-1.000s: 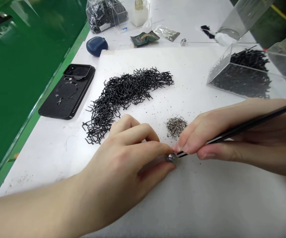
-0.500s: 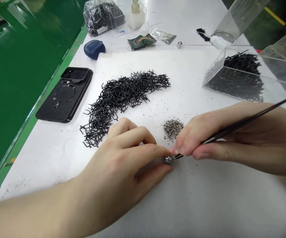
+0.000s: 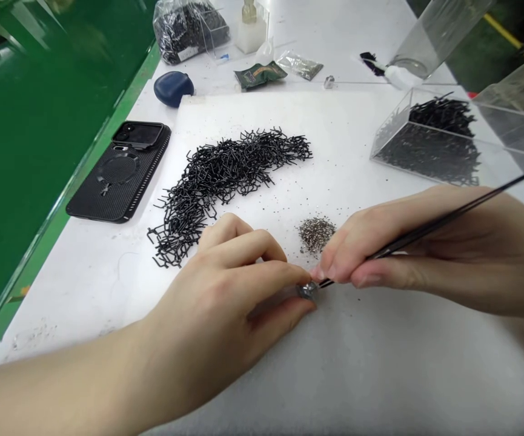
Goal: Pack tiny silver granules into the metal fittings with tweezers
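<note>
Between the thumb and forefinger of my left hand [image 3: 229, 303] is a small shiny metal part [image 3: 308, 290], partly covered by the fingertips. My right hand [image 3: 393, 242] grips black tweezers [image 3: 418, 233] like a pen, and their tips meet the right side of the metal part. Whether the tips pinch anything cannot be made out. Just beyond the fingertips lies a little heap of tiny metal pieces [image 3: 317, 234]. A long curved pile of bent black pins [image 3: 229, 166] spreads behind my left hand on the white mat [image 3: 348, 121].
A black phone [image 3: 119, 172] and a dark blue rounded case [image 3: 173, 89] lie at the left. A clear box of black pieces [image 3: 443, 142] stands at the right. Toward the back are a plastic bag of black parts [image 3: 186, 30], a green packet [image 3: 260, 75] and a clear packet [image 3: 300, 64].
The rear of the tweezers has dipped slightly, and its two arms look a little more apart along the handle. Both hands stay nearly in place around the metal part.
</note>
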Demonstrator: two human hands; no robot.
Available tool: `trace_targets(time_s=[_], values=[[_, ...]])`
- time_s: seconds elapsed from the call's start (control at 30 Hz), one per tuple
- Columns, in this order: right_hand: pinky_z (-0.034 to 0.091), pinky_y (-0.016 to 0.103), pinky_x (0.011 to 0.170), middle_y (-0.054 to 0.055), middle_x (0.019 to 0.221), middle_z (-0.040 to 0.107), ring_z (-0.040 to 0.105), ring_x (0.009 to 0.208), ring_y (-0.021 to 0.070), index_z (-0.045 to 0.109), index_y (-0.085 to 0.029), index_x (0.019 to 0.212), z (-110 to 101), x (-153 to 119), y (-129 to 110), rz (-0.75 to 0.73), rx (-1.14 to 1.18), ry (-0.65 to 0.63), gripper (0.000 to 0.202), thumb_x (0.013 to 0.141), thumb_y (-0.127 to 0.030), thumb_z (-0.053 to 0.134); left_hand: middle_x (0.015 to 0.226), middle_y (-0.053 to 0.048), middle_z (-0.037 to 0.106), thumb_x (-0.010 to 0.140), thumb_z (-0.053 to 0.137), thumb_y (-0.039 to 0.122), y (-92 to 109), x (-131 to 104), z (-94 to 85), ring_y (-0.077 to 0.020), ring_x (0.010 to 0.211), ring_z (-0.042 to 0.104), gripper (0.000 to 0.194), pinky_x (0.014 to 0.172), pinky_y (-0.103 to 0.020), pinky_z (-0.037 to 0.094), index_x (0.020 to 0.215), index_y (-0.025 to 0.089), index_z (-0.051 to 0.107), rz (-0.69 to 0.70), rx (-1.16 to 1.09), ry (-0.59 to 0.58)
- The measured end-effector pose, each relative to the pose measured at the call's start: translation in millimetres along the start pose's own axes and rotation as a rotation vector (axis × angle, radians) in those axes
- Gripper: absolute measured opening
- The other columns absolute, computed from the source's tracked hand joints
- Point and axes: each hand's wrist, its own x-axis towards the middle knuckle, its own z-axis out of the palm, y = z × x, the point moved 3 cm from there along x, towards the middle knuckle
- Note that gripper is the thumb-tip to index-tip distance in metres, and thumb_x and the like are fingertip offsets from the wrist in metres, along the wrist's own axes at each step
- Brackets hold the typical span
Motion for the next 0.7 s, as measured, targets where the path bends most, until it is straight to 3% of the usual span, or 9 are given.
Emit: trace_targets(time_s=[0.2,0.37,0.53,0.7], values=[[0.069,0.029,0.067,0.003,0.097,0.096,0.093,0.091,0.026,0.098,-0.034,0.104,-0.3,3.1,-3.1,0.022,0.006,0.003,0.003,0.105,-0.034,0.095,0.101,-0.002,0.085,0.117,0.08,0.017,0.2,0.8,0.3,-0.022,0.099,0.069,0.013,0.103,-0.042,0.062,0.116,0.023,0.092,-0.005,0.015,-0.018],[0.071,0.027,0.075,0.0,0.1,0.096,0.093,0.093,0.0236,0.098,-0.036,0.105,0.7,3.7,-0.9,-0.001,0.005,-0.019,0.005,0.103,-0.032,0.097,0.1,-0.003,0.086,0.116,0.08,0.018,2.8,3.1,-2.6,-0.0226,0.099,0.07,0.013,0.102,-0.043,0.064,0.115,0.022,0.093,-0.011,0.019,-0.035],[0.069,0.028,0.066,0.001,0.096,0.095,0.092,0.09,0.0251,0.098,-0.036,0.102,0.8,3.4,-0.6,0.024,0.018,0.001,0.001,0.103,-0.035,0.097,0.097,-0.003,0.086,0.114,0.082,0.016,5.0,6.6,-4.4,-0.0222,0.096,0.071,0.014,0.099,-0.041,0.065,0.112,0.021,0.095,-0.026,0.038,-0.061],[0.071,0.028,0.072,0.0,0.098,0.096,0.093,0.092,0.0243,0.099,-0.037,0.105,0.8,3.6,-0.2,0.034,0.027,0.0,0.004,0.103,-0.035,0.098,0.098,-0.003,0.086,0.114,0.083,0.017,2.8,5.5,-1.6,-0.0217,0.096,0.07,0.013,0.098,-0.039,0.063,0.112,0.02,0.096,-0.019,0.021,-0.05]])
